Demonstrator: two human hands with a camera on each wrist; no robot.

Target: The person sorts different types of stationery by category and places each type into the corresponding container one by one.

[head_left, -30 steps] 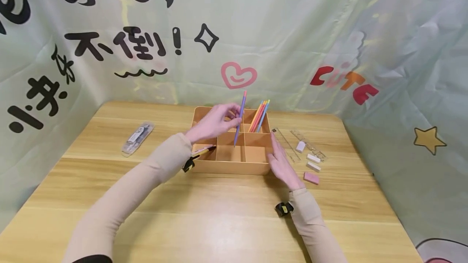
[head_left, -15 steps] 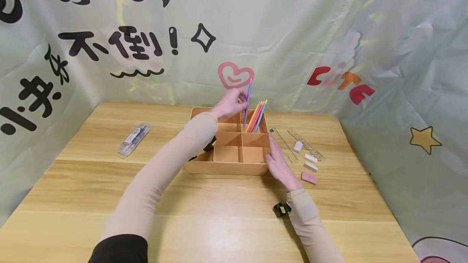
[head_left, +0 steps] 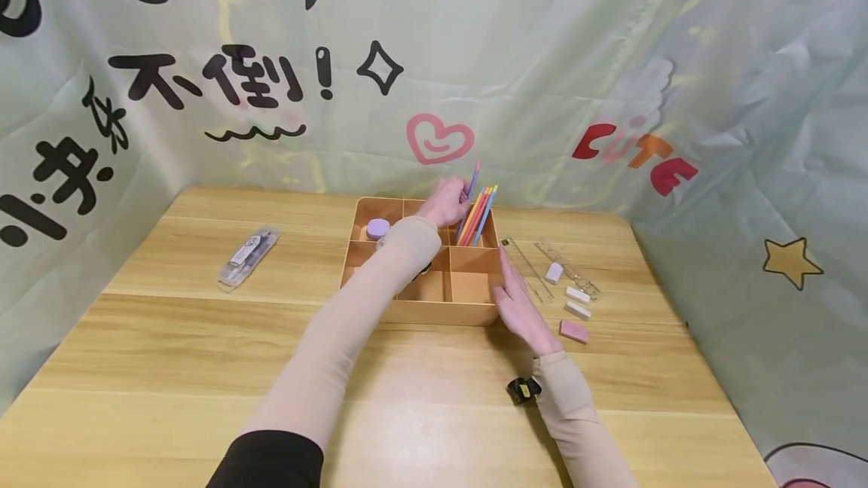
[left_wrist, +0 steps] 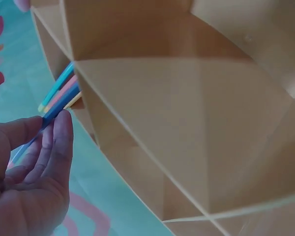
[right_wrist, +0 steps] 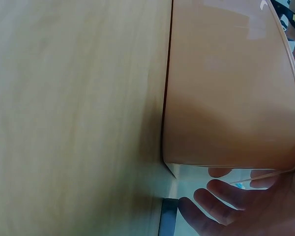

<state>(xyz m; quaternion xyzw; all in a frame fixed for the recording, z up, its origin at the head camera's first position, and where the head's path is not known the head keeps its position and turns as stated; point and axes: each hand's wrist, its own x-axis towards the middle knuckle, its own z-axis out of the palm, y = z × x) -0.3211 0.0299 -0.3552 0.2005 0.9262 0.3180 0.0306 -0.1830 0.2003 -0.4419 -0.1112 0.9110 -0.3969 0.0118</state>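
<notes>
In the head view my left hand (head_left: pixel 446 202) pinches a purple pencil (head_left: pixel 473 178) over the back right compartment of the orange divided box (head_left: pixel 434 313). Several coloured pencils (head_left: pixel 481 213) lean together in that compartment. The left wrist view shows the pencil (left_wrist: pixel 55 109) between thumb and fingertips of the left hand (left_wrist: pixel 37 172), close beside the others. My right hand (head_left: pixel 521 303) rests with extended fingers against the box's right side; the right wrist view has this hand (right_wrist: pixel 246 201) by the box wall (right_wrist: pixel 231 88).
A clear pencil case (head_left: pixel 248 257) lies left of the box. To its right are clear rulers (head_left: pixel 527 269), white erasers (head_left: pixel 578 294) and a pink eraser (head_left: pixel 573 331). A round lilac item (head_left: pixel 377 229) sits in the back left compartment. A printed curtain (head_left: pixel 529 81) hangs behind the table.
My left hand has moved right and back with the purple pencil, from above the middle of the box to the back right compartment, and then slightly lower. The right hand stays against the box.
</notes>
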